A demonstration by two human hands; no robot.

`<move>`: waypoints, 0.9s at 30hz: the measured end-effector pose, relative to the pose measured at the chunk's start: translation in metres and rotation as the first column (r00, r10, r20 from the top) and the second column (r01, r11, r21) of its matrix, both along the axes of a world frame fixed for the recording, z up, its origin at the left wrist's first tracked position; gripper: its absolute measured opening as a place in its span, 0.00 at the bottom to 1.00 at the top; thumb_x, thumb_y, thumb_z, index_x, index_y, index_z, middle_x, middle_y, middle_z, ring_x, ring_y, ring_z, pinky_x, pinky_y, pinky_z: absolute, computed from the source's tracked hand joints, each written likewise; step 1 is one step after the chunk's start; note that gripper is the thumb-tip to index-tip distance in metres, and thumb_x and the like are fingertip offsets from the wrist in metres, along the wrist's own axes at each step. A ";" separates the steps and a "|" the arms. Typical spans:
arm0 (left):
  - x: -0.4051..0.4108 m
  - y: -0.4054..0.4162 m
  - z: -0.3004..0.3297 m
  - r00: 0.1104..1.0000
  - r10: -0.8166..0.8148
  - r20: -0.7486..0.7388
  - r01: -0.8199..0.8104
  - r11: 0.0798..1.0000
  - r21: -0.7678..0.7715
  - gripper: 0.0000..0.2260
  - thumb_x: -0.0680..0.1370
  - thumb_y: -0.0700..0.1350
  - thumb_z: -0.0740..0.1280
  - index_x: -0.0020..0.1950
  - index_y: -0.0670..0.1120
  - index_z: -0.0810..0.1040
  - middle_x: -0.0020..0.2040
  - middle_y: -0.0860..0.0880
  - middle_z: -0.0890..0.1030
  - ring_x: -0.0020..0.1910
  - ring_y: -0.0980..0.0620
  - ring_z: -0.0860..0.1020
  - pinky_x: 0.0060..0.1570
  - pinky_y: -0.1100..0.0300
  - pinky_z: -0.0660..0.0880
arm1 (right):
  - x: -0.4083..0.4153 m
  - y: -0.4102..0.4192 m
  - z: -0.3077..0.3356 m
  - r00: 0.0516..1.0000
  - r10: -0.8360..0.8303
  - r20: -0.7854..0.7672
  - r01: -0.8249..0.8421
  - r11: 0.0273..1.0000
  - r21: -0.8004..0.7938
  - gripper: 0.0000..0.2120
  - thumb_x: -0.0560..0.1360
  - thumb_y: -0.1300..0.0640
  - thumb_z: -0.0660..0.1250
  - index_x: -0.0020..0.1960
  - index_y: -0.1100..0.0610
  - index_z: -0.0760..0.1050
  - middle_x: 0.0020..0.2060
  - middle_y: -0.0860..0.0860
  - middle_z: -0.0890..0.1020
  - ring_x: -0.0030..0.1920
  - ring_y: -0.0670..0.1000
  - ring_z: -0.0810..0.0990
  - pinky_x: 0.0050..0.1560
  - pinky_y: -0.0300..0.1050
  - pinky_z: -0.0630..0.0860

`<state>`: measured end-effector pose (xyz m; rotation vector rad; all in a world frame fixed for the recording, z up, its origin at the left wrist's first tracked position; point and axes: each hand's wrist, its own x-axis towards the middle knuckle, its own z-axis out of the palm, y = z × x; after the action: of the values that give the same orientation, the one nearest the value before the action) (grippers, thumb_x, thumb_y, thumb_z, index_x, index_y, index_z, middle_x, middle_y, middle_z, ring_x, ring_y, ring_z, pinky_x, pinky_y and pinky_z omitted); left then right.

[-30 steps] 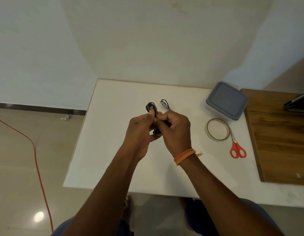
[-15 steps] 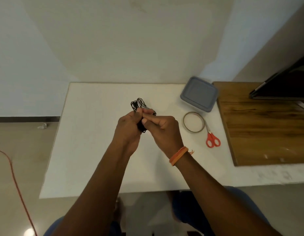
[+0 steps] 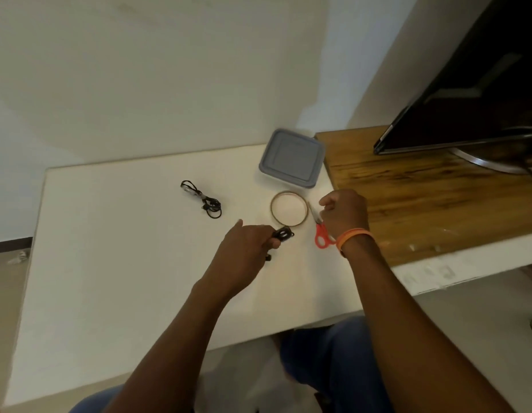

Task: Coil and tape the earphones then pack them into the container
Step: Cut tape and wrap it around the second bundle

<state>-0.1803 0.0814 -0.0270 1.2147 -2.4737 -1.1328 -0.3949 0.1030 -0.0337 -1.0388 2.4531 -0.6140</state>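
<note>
Two bundles of earphones were in view: one coiled bundle was pinched in the curled fingers of the left hand just above the white table, and a second black bundle lay loose on the table, well apart to the left. The right hand was held with fingers curled over the orange-handled scissors, beside the tape roll; whether the scissors were actually gripped could not be told. The grey container was seen closed behind the tape roll, its lid on. A one-handed pinch was judged a weak hold, so the coil could be sprung open while tape was fetched, and the tape's end could be hard to lift single-handed. No brand, label or writing could be read anywhere.
</note>
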 end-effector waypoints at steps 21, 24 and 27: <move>-0.035 -0.006 -0.027 0.944 -0.168 0.284 0.246 0.931 -0.269 0.09 0.83 0.48 0.58 0.52 0.49 0.77 0.51 0.53 0.78 0.57 0.52 0.74 0.58 0.49 0.58 | -0.006 -0.013 -0.025 0.970 0.223 -0.094 -0.217 0.974 0.064 0.04 0.74 0.60 0.72 0.48 0.58 0.84 0.44 0.55 0.86 0.43 0.52 0.82 0.47 0.46 0.81; -0.032 -0.005 -0.027 0.946 -0.161 0.280 0.244 0.924 -0.294 0.10 0.83 0.48 0.58 0.45 0.48 0.74 0.43 0.53 0.73 0.48 0.51 0.73 0.50 0.50 0.64 | 0.000 -0.014 -0.024 0.967 0.238 -0.086 -0.230 0.969 0.093 0.11 0.74 0.60 0.72 0.56 0.59 0.80 0.50 0.56 0.84 0.49 0.55 0.82 0.51 0.47 0.80; -0.029 -0.004 -0.026 0.939 -0.178 0.296 0.265 0.919 -0.290 0.10 0.84 0.48 0.58 0.46 0.48 0.74 0.42 0.53 0.72 0.47 0.51 0.73 0.49 0.51 0.65 | 0.002 -0.015 -0.023 0.966 0.254 -0.052 -0.247 0.962 0.119 0.15 0.74 0.60 0.72 0.60 0.59 0.76 0.52 0.57 0.82 0.51 0.56 0.81 0.53 0.48 0.79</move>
<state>-0.2095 0.0775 -0.0534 1.0639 -2.9136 -0.5877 -0.3932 0.0885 -0.0572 -1.3158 2.3286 -0.3609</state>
